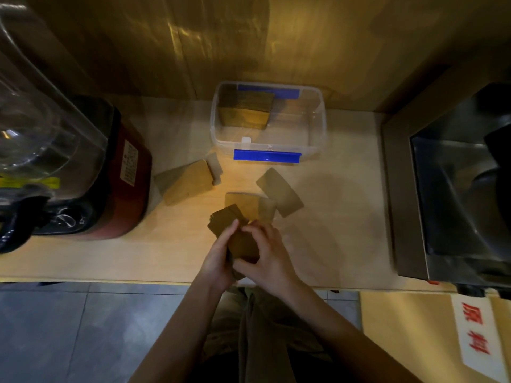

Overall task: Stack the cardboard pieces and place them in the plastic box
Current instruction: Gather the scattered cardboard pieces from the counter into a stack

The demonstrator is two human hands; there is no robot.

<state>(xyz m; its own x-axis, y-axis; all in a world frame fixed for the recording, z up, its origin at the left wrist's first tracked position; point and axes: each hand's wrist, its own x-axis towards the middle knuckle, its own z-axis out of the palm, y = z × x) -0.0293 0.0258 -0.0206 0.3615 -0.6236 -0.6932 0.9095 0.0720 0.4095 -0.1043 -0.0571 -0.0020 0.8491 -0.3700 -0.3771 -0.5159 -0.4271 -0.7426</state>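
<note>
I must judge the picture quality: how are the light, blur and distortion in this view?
Head view: dim, warm light, brightest on the table by the plastic box; glare streaks on the back wall; wide-angle bending at the edges; slight blur on both hands holding the cardboard stack.

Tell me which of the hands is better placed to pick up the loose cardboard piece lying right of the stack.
Probably the right hand. The loose cardboard piece lies on its side, just ahead. The left hand would have to cross over the held stack.
</note>
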